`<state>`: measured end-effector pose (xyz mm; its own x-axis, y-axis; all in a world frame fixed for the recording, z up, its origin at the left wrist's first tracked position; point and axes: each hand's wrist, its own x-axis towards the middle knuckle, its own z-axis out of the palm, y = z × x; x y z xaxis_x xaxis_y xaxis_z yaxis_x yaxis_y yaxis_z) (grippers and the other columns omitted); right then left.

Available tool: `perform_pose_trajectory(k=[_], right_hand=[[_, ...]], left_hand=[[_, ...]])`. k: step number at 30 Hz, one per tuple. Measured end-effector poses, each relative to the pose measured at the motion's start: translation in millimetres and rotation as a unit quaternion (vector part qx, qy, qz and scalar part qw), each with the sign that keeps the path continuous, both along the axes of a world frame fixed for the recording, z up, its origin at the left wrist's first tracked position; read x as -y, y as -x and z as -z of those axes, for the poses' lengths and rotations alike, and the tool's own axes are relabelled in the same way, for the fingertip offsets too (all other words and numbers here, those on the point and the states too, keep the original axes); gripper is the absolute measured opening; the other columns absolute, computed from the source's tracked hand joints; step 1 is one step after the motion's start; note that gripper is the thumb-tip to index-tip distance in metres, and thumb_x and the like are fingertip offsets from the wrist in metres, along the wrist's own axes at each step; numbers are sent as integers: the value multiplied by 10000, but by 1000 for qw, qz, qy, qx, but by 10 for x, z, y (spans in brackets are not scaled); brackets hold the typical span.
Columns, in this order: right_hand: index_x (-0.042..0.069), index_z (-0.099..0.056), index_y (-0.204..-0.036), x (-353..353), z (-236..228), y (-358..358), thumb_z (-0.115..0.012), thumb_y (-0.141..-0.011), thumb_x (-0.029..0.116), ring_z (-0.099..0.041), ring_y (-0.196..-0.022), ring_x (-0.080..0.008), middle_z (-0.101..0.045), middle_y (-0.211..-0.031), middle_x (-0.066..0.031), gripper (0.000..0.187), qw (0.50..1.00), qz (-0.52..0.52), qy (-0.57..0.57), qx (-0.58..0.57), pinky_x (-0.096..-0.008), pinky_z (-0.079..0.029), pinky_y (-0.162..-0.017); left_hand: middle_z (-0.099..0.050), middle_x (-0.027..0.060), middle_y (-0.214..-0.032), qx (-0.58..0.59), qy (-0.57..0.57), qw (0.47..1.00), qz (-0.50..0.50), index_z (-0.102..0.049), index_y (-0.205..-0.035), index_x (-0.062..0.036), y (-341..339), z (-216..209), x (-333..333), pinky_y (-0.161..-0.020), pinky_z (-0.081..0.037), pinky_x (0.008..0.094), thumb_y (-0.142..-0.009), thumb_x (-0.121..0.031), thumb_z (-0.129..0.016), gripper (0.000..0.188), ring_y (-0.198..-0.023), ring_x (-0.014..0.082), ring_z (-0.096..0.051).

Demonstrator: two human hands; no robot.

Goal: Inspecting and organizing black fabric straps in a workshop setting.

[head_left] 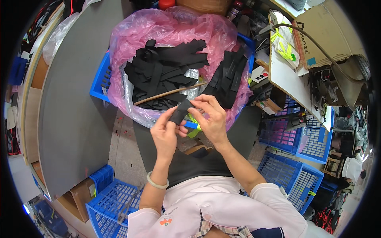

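Between my two hands is a short black fabric strip (180, 112), held up over the near edge of a blue crate (100, 81). My left hand (164, 129) pinches its lower left end. At the upper right end, the fingertips of my right hand (213, 121) close on the strip. Pink plastic film (131, 29) lines the crate. Inside it lie a loose heap of black strips (152, 73) on the left and a neater bundle of black strips (227, 77) on the right. A thin wooden stick (170, 93) rests across the heap.
A curved grey tabletop (75, 99) runs along the left. Blue crates stand at the lower left (109, 204) and at the right (279, 170). A white board (287, 75) with a cardboard box (329, 33) and a bent metal arm sits at the upper right.
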<state>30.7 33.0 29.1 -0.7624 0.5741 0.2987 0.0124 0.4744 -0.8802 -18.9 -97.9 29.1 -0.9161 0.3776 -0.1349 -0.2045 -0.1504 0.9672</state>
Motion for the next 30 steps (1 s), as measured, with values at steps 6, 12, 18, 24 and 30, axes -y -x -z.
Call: perform_pose_trajectory(k=[6, 12, 18, 24, 30], right_hand=[[-21, -640, -873, -240, 161, -57, -669, -749, -22, -577, -700, -83, -595, -922, -65, 127, 976, -148, 146, -68, -200, -464, -630], [-7, -561, -727, -128, 94, -12, -662, -793, 40, -527, -663, -38, -586, -805, -17, 130, 970, -27, 198, 138, -165, -399, -567], [-31, -604, -807, 13, 120, -43, -658, -784, -1, -579, -713, -85, -584, -878, -59, 66, 997, -8, 79, -17, -208, -461, -601], [-13, -636, -862, 13, 141, -50, -664, -755, 11, -601, -745, -151, -584, -997, -99, 113, 998, 7, -52, -42, -273, -482, -645], [-18, -636, -791, -103, 163, -51, -690, -739, 32, -574, -900, -123, -559, -1144, -123, 90, 945, -82, 315, 25, -266, -474, -761]], left_hand=[[-599, 101, -606, 238, -102, 960, 105, -600, -1060, 46, 183, 64, 156, -327, -378, 191, -817, 0, -418, 307, -384, 99, -504], [-580, 105, -585, 276, -82, 946, 148, -590, -1064, 59, 50, 41, 100, -323, -359, 189, -791, 6, -386, 346, -364, 105, -466], [-559, 118, -643, 515, -283, 807, 63, -501, -996, 33, 155, 294, 173, -341, -414, 239, -803, 1, -357, 242, -407, 168, -491], [-584, 115, -647, 381, -195, 904, -2, -523, -1079, 45, 19, 147, 57, -373, -441, 240, -845, -15, -385, 278, -440, 164, -531], [-604, 111, -646, 240, -138, 959, 52, -581, -1071, 45, 26, 149, 120, -367, -421, 212, -857, -20, -403, 285, -432, 130, -542]])
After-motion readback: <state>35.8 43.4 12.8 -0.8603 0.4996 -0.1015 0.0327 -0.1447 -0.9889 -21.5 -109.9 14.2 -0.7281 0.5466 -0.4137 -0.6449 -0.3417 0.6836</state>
